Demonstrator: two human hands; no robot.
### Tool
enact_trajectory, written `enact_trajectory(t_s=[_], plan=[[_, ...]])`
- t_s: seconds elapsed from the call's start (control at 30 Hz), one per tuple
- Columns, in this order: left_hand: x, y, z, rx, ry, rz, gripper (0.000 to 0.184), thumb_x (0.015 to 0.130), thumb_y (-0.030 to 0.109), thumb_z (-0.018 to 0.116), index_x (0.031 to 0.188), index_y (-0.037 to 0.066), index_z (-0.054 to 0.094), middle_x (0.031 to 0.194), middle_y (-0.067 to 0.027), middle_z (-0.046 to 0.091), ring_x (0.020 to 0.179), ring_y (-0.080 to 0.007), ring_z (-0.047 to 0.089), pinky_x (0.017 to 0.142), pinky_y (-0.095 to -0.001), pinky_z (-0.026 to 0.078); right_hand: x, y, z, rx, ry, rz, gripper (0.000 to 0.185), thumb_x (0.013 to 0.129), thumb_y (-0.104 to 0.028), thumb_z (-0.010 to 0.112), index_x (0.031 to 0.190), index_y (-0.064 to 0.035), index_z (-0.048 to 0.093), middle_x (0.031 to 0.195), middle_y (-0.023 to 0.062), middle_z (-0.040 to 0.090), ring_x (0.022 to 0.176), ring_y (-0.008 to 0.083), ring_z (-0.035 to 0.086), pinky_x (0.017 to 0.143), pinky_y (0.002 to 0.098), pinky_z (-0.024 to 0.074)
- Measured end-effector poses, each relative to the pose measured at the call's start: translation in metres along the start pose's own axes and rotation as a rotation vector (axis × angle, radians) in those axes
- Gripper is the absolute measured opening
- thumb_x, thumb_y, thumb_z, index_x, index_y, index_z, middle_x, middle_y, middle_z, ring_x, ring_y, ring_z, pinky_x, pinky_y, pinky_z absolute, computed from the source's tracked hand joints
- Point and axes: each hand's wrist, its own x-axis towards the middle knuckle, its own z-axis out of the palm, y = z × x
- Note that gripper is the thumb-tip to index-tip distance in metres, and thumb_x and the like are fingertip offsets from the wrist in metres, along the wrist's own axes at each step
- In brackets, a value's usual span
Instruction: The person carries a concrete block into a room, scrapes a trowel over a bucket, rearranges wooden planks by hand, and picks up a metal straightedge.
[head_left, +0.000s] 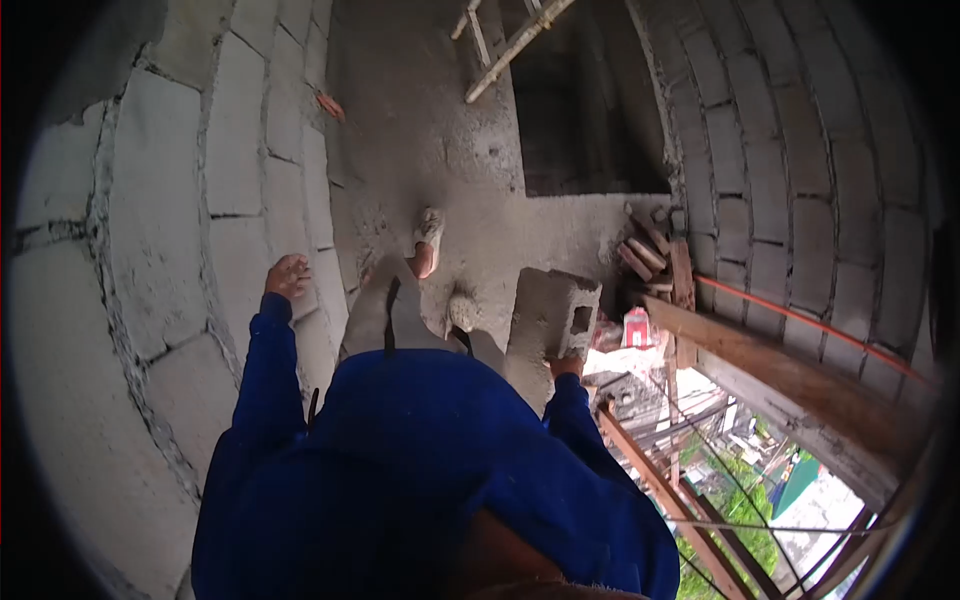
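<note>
Blue sleeves (265,370) nearest. Right hand (566,367) holds grey block (540,320) at its near end, fingers partly hidden. Left hand (288,276) by left wall (235,170), fingers loosely bent, grip empty. Farther: floor (400,130), wooden frame (515,52).

Block (535,318) grey; shirt (410,440) deep blue; trousers (385,312) grey; beam (780,362) brown; line (801,319) orange; bag (637,328) red and white.

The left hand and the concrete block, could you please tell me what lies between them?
The head view shows the person's legs and feet, with grey floor around them, between the left hand and the concrete block.
</note>
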Motion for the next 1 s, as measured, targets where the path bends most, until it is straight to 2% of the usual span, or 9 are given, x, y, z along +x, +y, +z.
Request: enact_trajectory(t_s=[0.07,0.2,0.33,0.37,0.67,0.7,0.77,0.93,1.0], plan=[[0.065,-0.015,-0.017,-0.188,-0.261,0.042,0.027,0.084,0.031,0.058,0.102,0.012,0.054,0.088,-0.0017,0.060,0.079,-0.0130,0.059,0.057,-0.0250,0.042,0.029,-0.021,-0.022,0.181,0.229,-0.013,0.082,0.063,-0.056,0.066,0.115,0.0057,0.050,0.113,0.0257,0.053,0.113,0.0341,0.046,0.097,0.0373,0.0345],[0.100,0.052,-0.006,-0.150,-0.096,0.096,0.021,0.083,0.025,0.059,0.099,0.012,0.055,0.085,0.0000,0.059,0.076,-0.0125,0.059,0.056,-0.0240,0.042,0.039,-0.099,-0.124,0.389,0.114,0.154,0.085,0.052,-0.035,0.082,0.116,0.0088,0.046,0.113,0.0253,0.053,0.109,0.0329,0.050,0.090,0.0346,0.0419],[0.167,0.112,-0.008,-0.176,-0.150,0.068,0.024,0.085,0.027,0.057,0.100,0.008,0.055,0.088,-0.0013,0.059,0.071,-0.0134,0.060,0.056,-0.0250,0.045,0.077,-0.155,-0.160,0.257,0.159,0.050,0.084,0.054,-0.041,0.079,0.117,0.0057,0.047,0.111,0.0236,0.055,0.108,0.0308,0.051,0.092,0.0350,0.0412],[0.209,0.095,-0.008,-0.216,-0.186,0.398,0.027,0.086,0.028,0.056,0.101,0.006,0.054,0.088,-0.0029,0.060,0.072,-0.0133,0.061,0.055,-0.0244,0.045,0.076,-0.176,-0.189,0.265,0.096,-0.019,0.091,0.050,-0.041,0.082,0.117,0.0082,0.045,0.113,0.0216,0.055,0.108,0.0306,0.052,0.090,0.0339,0.0419],[0.359,0.395,0.051,-0.122,-0.428,0.441,0.032,0.084,0.030,0.060,0.100,0.002,0.057,0.091,-0.0086,0.061,0.083,-0.0171,0.062,0.069,-0.0284,0.050,0.158,-0.322,-0.284,0.233,0.102,-0.061,0.063,0.055,-0.046,0.077,0.093,0.0019,0.062,0.092,0.0175,0.064,0.090,0.0302,0.060,0.080,0.0354,0.0469],[0.377,0.426,0.066,-0.079,-0.467,0.381,0.034,0.083,0.033,0.060,0.098,0.003,0.058,0.090,-0.0097,0.061,0.086,-0.0197,0.061,0.073,-0.0305,0.049,0.166,-0.343,-0.303,0.288,0.071,-0.056,0.058,0.054,-0.038,0.078,0.092,0.0027,0.061,0.091,0.0190,0.063,0.088,0.0327,0.060,0.078,0.0370,0.0473],[0.425,0.464,0.111,0.314,-0.371,0.696,0.046,0.080,0.042,0.061,0.100,0.001,0.057,0.092,-0.0134,0.061,0.090,-0.0261,0.059,0.079,-0.0349,0.047,0.194,-0.371,-0.317,0.219,0.107,-0.081,0.049,0.057,-0.036,0.077,0.085,0.0016,0.063,0.088,0.0204,0.063,0.085,0.0348,0.060,0.076,0.0390,0.0479],[0.469,0.550,0.216,0.643,-0.391,0.701,0.079,0.068,0.060,0.062,0.111,-0.005,0.049,0.103,-0.0235,0.058,0.098,-0.0348,0.055,0.082,-0.0376,0.044,0.228,-0.466,-0.417,0.222,0.114,-0.124,0.041,0.063,-0.042,0.069,0.083,-0.0057,0.066,0.085,0.0184,0.063,0.084,0.0333,0.060,0.074,0.0395,0.0490],[0.453,0.589,0.234,0.803,-0.687,0.308,0.114,0.057,0.078,0.055,0.126,-0.010,0.034,0.124,-0.0281,0.043,0.118,-0.0339,0.041,0.098,-0.0353,0.034,0.243,-0.487,-0.431,0.189,0.149,-0.162,0.039,0.064,-0.041,0.067,0.080,-0.0060,0.066,0.083,0.0175,0.063,0.082,0.0332,0.061,0.073,0.0398,0.0497]])
